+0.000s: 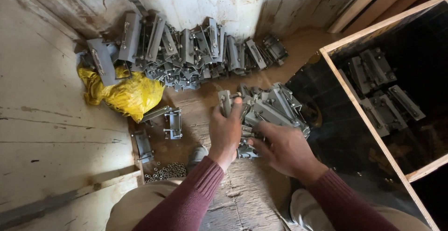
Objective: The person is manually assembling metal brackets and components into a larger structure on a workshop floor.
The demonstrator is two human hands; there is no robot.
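Observation:
My left hand [225, 130] grips a grey metal bracket [226, 101] by its upper end, fingers wrapped over it. My right hand [282, 149] is closed on a lower grey bracket piece [246, 150], thumb and fingers pinching a bolt area. Both hands work at the near edge of a small heap of grey brackets [275, 105] on the wooden floor. Dark red sleeves cover both forearms.
A long row of grey brackets [186, 49] leans against the stained wall. A crumpled yellow bag [123, 93] lies left. Loose brackets [170, 121] and a pile of small nuts [169, 171] sit near my knee. A wood-framed black box [368, 119] at right holds several brackets [382, 95].

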